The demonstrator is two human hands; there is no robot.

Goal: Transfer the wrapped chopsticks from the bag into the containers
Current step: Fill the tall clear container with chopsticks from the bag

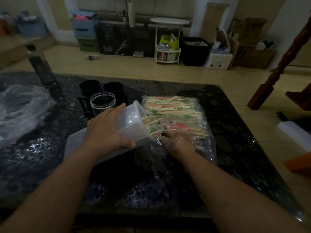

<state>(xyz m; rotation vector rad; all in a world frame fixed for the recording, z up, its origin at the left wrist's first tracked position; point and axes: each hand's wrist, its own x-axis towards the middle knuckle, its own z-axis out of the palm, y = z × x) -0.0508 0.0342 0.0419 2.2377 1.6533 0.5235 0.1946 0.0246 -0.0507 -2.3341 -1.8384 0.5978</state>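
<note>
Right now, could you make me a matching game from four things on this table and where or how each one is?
1. plastic tub
2. clear jar
3. right hand
4. black cups

A. upright, no lid
B. inside the bag of chopsticks
C. tilted, gripped by the left hand
D. farthest back, behind the jar

Pairs: 1-C, 2-A, 3-B, 4-D

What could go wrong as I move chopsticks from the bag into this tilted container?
1. The left hand holds the translucent container tipped sideways, so wrapped chopsticks may miss its mouth and spill onto the table.
2. The right hand is inside the clear plastic bag, where loose film could snag and drag the pile.
3. The open clear jar stands close behind the left hand, and a nudge might tip it.
</note>
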